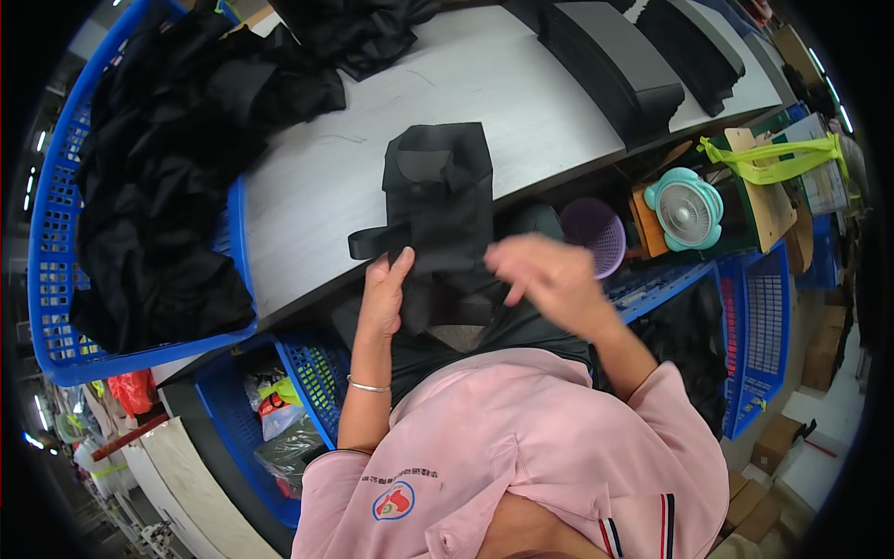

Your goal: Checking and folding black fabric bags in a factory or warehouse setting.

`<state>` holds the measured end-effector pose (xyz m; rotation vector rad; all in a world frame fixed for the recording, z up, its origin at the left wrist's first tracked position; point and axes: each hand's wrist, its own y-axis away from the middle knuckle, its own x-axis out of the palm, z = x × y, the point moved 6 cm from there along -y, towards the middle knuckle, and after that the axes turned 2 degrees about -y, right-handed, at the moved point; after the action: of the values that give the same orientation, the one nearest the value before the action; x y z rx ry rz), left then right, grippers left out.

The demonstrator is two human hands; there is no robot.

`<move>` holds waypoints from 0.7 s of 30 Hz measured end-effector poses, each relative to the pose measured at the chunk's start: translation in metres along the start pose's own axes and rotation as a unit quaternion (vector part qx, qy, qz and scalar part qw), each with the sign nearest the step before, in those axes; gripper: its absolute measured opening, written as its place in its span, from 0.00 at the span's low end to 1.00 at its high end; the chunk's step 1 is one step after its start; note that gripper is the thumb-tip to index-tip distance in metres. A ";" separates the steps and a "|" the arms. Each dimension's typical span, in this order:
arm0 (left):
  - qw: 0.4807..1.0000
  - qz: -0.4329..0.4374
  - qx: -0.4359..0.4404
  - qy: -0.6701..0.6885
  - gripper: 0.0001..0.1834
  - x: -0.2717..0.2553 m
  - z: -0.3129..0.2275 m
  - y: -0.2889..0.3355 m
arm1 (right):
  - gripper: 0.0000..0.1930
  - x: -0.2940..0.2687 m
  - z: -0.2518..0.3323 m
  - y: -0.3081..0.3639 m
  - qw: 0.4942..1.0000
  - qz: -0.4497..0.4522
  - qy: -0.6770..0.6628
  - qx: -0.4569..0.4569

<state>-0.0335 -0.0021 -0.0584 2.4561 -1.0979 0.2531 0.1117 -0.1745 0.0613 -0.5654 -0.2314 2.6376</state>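
Observation:
A black fabric piece, shaped like a small bag (447, 219), lies partly on the table edge and hangs down toward my lap. A strap loop (366, 244) sticks out from its left side, and a flap is folded over near its far end. My left hand (386, 289) is closed on the left edge of the bag, thumb on top, just below the loop. Close to the bag's right edge is my right hand (549, 278), blurred by motion. Whether its fingers touch the fabric cannot be made out.
On the left, a blue plastic basket (58, 307) overflows with black fabric pieces (168, 214). Stacks of black panels (615, 65) lie across the pale table (307, 205) at far right. A purple basket (596, 238), a teal fan (686, 210) and more blue crates (759, 326) stand right.

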 end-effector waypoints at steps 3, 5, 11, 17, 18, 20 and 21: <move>0.998 0.029 -0.040 -0.047 0.20 -0.002 -0.003 0.010 | 0.19 -0.042 0.015 -0.042 0.955 -0.087 0.265 -0.098; 0.997 0.038 -0.046 -0.052 0.19 -0.001 -0.001 0.013 | 0.20 -0.039 0.001 -0.061 0.951 -0.023 0.286 -0.116; 0.994 0.055 -0.055 -0.074 0.14 -0.017 0.006 0.020 | 0.20 -0.015 -0.030 -0.065 0.956 0.249 0.141 0.059; 0.995 0.025 -0.088 0.027 0.14 -0.016 0.007 0.026 | 0.21 -0.073 -0.046 -0.041 0.970 0.071 -0.159 0.170; 0.996 0.022 -0.086 0.032 0.14 -0.012 0.010 0.022 | 0.26 -0.076 -0.046 -0.036 0.967 -0.004 -0.193 0.168; 0.996 0.036 -0.074 -0.020 0.15 -0.012 0.016 0.014 | 0.30 -0.080 -0.070 -0.020 0.972 -0.158 -0.134 0.107; 0.995 0.040 -0.060 -0.067 0.17 -0.008 0.019 0.011 | 0.35 -0.089 -0.081 -0.001 0.952 -0.295 -0.070 0.045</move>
<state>-0.0470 -0.0118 -0.0743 2.3537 -1.2327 0.0446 0.2200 -0.2070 0.0196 -0.2260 -0.2729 2.0897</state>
